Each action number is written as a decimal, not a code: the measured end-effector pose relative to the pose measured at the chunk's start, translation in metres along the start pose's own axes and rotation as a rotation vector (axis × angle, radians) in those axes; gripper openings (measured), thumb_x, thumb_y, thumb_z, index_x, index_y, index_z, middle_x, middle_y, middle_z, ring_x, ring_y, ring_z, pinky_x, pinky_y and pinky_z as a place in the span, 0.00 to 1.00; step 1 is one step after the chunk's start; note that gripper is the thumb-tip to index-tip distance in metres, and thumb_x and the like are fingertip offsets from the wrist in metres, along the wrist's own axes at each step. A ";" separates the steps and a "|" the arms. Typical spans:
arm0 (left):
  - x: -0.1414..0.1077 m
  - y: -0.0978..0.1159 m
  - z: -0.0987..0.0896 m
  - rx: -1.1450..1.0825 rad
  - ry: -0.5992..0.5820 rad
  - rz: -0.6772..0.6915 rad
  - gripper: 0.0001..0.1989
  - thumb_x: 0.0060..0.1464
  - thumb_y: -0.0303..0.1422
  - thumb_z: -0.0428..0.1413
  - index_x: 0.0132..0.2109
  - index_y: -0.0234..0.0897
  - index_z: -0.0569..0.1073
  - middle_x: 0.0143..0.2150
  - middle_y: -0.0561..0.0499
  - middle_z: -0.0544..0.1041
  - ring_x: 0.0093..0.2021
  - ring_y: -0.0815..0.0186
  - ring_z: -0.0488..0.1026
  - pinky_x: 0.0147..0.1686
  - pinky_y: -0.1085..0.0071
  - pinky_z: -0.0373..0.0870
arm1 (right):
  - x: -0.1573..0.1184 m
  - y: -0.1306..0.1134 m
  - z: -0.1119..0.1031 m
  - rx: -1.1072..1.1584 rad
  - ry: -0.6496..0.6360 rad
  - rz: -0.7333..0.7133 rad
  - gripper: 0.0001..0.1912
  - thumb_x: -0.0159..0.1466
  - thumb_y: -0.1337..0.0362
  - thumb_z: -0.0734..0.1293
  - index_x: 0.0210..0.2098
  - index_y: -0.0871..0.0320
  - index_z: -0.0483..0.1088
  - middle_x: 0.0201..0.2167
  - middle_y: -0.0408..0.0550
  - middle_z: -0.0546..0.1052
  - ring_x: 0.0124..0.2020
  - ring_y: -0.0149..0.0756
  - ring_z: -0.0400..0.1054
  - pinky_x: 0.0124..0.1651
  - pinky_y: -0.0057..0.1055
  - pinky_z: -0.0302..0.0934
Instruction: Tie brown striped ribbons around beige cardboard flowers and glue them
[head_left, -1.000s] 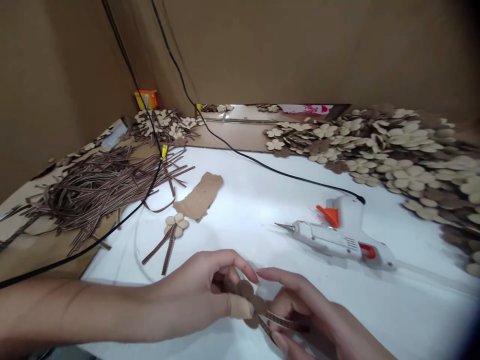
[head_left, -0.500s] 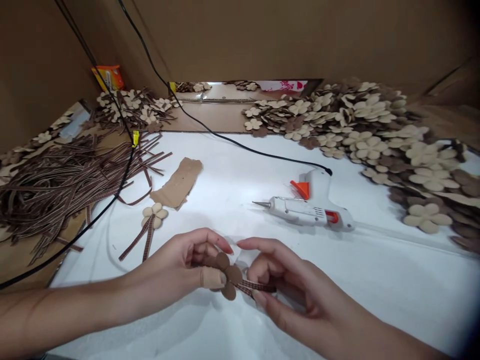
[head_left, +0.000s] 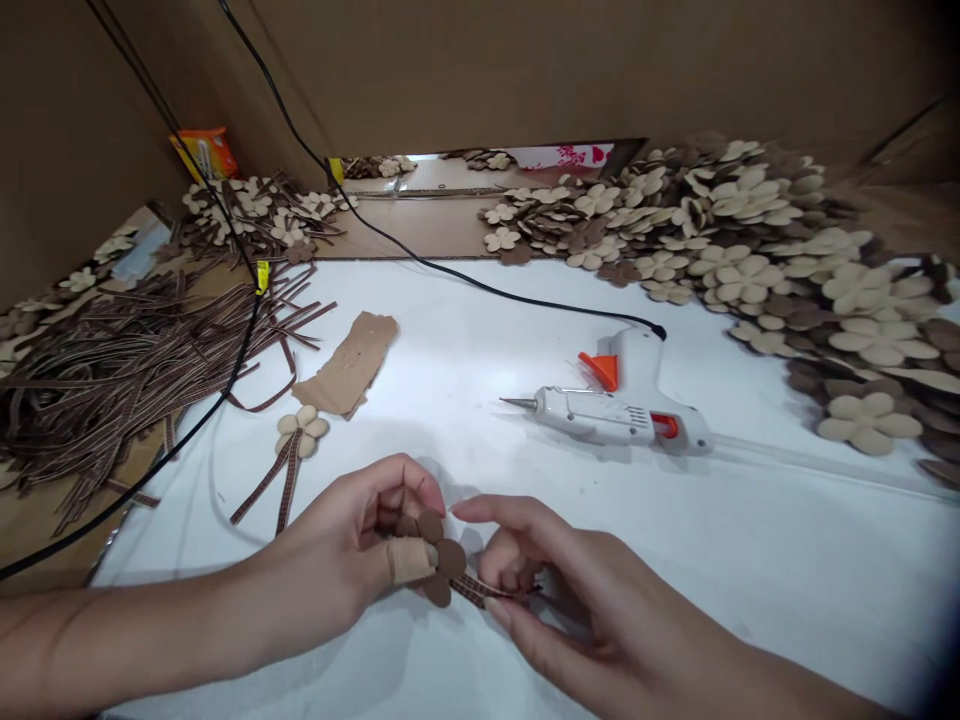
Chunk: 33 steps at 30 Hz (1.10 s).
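Observation:
In my left hand [head_left: 375, 550] a brown felt flower [head_left: 448, 560] is pinched between the thumb, which wears a tan bandage, and the fingers. From the flower's right side runs a checked brown ribbon [head_left: 472, 590]. My right hand [head_left: 559, 585] is closed on the ribbon with thumb and fingertips, its index finger stretched toward the left hand. Behind them lies a white glue gun [head_left: 600, 415], nozzle pointing left, with a clear glue stick at its rear. A beige flower with two ribbon tails [head_left: 302, 430] rests left of the hands.
Loose ribbons [head_left: 142, 370] are heaped at the left. Beige and brown flowers [head_left: 750, 270] pile up along the right and back. A torn cardboard piece [head_left: 349, 365] lies mid-left. The black cord [head_left: 480, 285] crosses the table to the glue gun. Cardboard walls [head_left: 480, 80] enclose the back.
Both hands, with the flower and ribbon, have shifted slightly left. The flower remains in the left hand and the ribbon in the right. The view has moved a little.

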<state>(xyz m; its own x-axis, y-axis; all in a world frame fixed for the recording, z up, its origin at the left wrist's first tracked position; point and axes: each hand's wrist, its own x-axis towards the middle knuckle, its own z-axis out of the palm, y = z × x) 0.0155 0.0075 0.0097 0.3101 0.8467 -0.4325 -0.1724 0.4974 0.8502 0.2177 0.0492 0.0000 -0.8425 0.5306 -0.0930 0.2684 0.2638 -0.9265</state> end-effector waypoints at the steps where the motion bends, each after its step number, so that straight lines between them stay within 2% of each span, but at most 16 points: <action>1: -0.001 -0.001 0.001 0.014 0.003 0.011 0.07 0.53 0.24 0.54 0.37 0.38 0.64 0.27 0.59 0.67 0.29 0.74 0.69 0.32 0.76 0.65 | 0.000 0.000 0.000 0.007 -0.003 0.007 0.28 0.61 0.75 0.57 0.55 0.42 0.50 0.33 0.37 0.68 0.31 0.26 0.65 0.34 0.23 0.62; 5: -0.003 -0.004 0.001 0.114 -0.010 0.044 0.05 0.56 0.28 0.53 0.39 0.39 0.63 0.31 0.57 0.68 0.32 0.73 0.69 0.33 0.74 0.64 | 0.001 -0.005 -0.005 0.055 -0.036 0.046 0.24 0.62 0.73 0.57 0.55 0.46 0.52 0.29 0.38 0.68 0.29 0.27 0.64 0.32 0.23 0.61; 8: -0.003 -0.003 0.002 0.141 -0.019 0.033 0.05 0.57 0.29 0.52 0.40 0.39 0.62 0.34 0.56 0.69 0.33 0.72 0.68 0.34 0.72 0.65 | 0.001 -0.009 -0.008 0.098 -0.067 0.108 0.19 0.66 0.67 0.56 0.56 0.51 0.53 0.27 0.39 0.67 0.26 0.26 0.63 0.29 0.22 0.59; 14: -0.003 -0.004 0.003 0.148 -0.034 0.027 0.05 0.58 0.27 0.50 0.41 0.40 0.61 0.33 0.56 0.67 0.32 0.73 0.67 0.33 0.73 0.64 | -0.001 -0.008 -0.007 0.044 0.021 0.082 0.18 0.67 0.67 0.53 0.56 0.54 0.55 0.26 0.41 0.68 0.26 0.28 0.62 0.28 0.23 0.57; 20: -0.005 -0.007 0.000 0.308 -0.055 0.091 0.05 0.59 0.27 0.48 0.42 0.41 0.62 0.33 0.56 0.67 0.32 0.73 0.64 0.31 0.75 0.62 | -0.003 -0.006 -0.006 0.105 0.027 0.125 0.17 0.68 0.64 0.52 0.56 0.53 0.54 0.25 0.41 0.68 0.25 0.28 0.61 0.27 0.23 0.57; 22: -0.005 -0.004 0.001 0.315 -0.053 0.073 0.05 0.59 0.27 0.48 0.42 0.41 0.62 0.32 0.56 0.67 0.31 0.73 0.64 0.29 0.76 0.61 | -0.003 -0.006 -0.007 0.097 0.030 0.123 0.16 0.68 0.64 0.52 0.55 0.53 0.54 0.26 0.41 0.69 0.26 0.29 0.62 0.28 0.23 0.58; 27: -0.003 0.007 0.005 0.185 -0.024 -0.016 0.06 0.57 0.29 0.51 0.41 0.38 0.61 0.32 0.56 0.67 0.33 0.71 0.69 0.30 0.74 0.64 | -0.004 -0.004 -0.010 -0.060 0.097 0.053 0.16 0.66 0.69 0.52 0.53 0.53 0.56 0.25 0.40 0.70 0.23 0.28 0.63 0.25 0.22 0.57; 29: -0.003 0.009 0.005 0.174 -0.032 -0.018 0.06 0.57 0.30 0.52 0.41 0.38 0.61 0.32 0.55 0.69 0.34 0.70 0.70 0.31 0.73 0.65 | -0.005 -0.003 -0.011 -0.192 0.141 -0.041 0.18 0.65 0.71 0.54 0.53 0.51 0.55 0.28 0.40 0.71 0.24 0.27 0.64 0.26 0.22 0.58; 33: -0.002 0.009 0.004 0.151 -0.054 0.002 0.07 0.57 0.30 0.52 0.42 0.38 0.62 0.31 0.53 0.72 0.34 0.69 0.70 0.32 0.71 0.66 | -0.008 -0.003 -0.013 -0.428 0.276 -0.281 0.21 0.61 0.74 0.56 0.52 0.52 0.58 0.38 0.45 0.72 0.33 0.28 0.69 0.34 0.23 0.63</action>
<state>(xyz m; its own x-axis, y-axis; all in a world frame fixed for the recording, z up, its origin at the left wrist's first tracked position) 0.0170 0.0096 0.0196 0.3600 0.8344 -0.4173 -0.0314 0.4579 0.8885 0.2299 0.0544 0.0080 -0.7712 0.5683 0.2870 0.2650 0.6965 -0.6669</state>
